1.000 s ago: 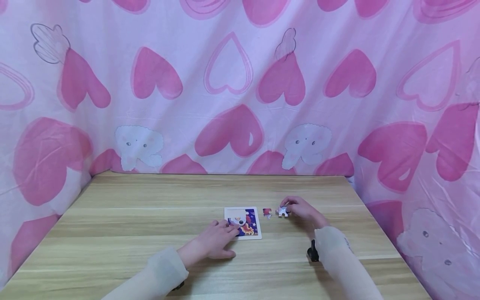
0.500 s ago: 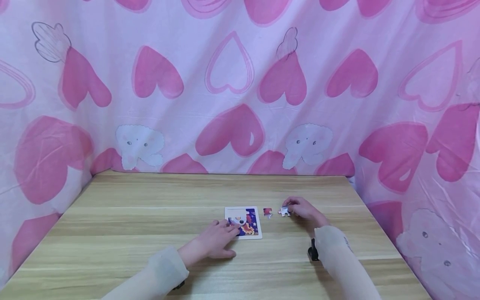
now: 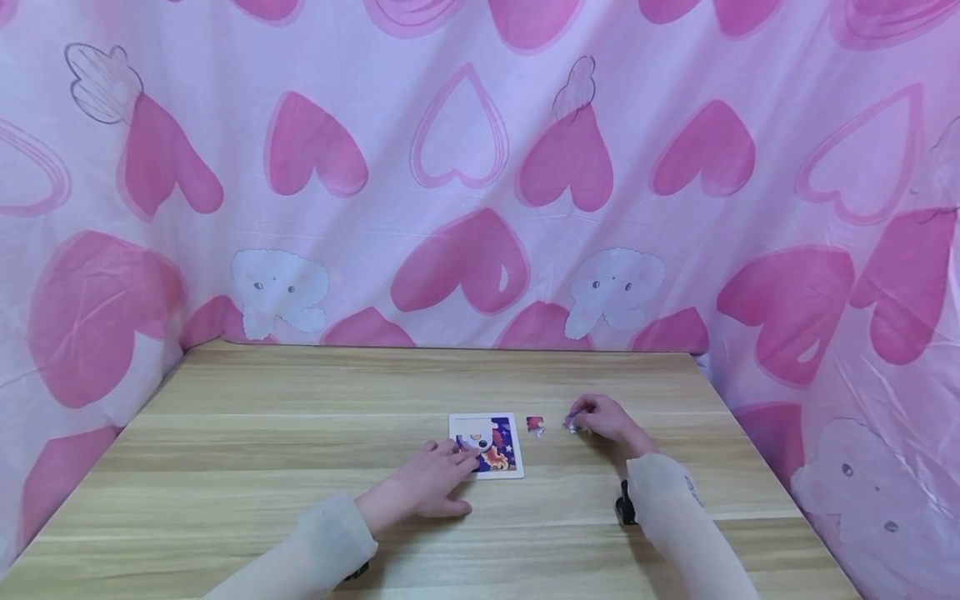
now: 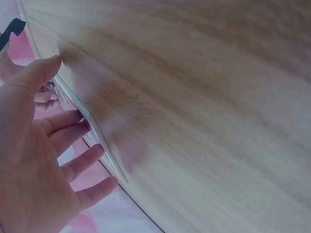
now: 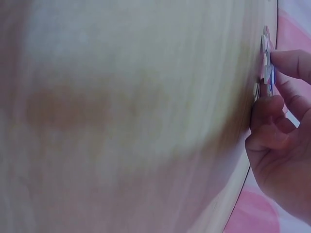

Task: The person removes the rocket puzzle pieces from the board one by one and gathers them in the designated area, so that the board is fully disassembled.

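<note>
A square jigsaw puzzle board (image 3: 507, 454) with a white border and a dark blue starry picture lies mid-table, partly filled. My left hand (image 3: 435, 482) rests on its lower left part, fingers extended, hiding some of the picture. In the left wrist view, the fingertips of the left hand (image 4: 46, 150) touch the board's edge (image 4: 108, 145). To the right of the board, my right hand (image 3: 606, 417) pinches a jigsaw piece (image 3: 573, 422) between thumb and fingers, just at the table. The right wrist view shows this piece (image 5: 267, 60) edge-on. A loose red jigsaw piece (image 3: 535, 425) lies between board and right hand.
The wood-grain table (image 3: 300, 400) runs back to a pink curtain (image 3: 465, 167) printed with hearts, which also hangs along both sides. Black straps with small mounts (image 3: 624, 504) sit at the wrists.
My right hand has shifted slightly right with its jigsaw piece, which has turned and now shows less of its face. The left hand and the board stay in place.
</note>
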Available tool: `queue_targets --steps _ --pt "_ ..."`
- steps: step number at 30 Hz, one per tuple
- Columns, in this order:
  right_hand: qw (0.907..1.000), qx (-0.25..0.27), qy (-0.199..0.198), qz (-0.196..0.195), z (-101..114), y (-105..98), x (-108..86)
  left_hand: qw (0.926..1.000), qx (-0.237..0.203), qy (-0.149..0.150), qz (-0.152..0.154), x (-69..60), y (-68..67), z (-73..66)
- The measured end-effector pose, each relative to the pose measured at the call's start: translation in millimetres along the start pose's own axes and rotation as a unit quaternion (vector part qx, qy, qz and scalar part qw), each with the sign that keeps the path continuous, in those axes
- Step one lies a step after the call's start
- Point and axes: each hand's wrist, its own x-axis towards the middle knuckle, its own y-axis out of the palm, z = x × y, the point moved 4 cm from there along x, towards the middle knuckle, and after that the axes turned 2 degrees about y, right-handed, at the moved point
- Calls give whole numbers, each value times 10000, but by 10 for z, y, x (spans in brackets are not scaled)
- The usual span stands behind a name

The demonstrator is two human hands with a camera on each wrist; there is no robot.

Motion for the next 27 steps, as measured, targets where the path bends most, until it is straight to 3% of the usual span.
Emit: queue_targets --steps 8,16,21,27 --pt "9994 -279 -108 -168 5 -11 -27 10000 -12 15 21 -1 -6 -4" --pt "9992 -71 -263 -300 19 13 -22 10000 -41 -27 45 2 -2 -5" --pt "9994 112 -216 -258 117 128 -21 10000 -35 -37 12 6 -6 -5" --pt "9982 -23 -593 -37 291 318 -10 9999 -97 -39 -11 5 -11 -7"
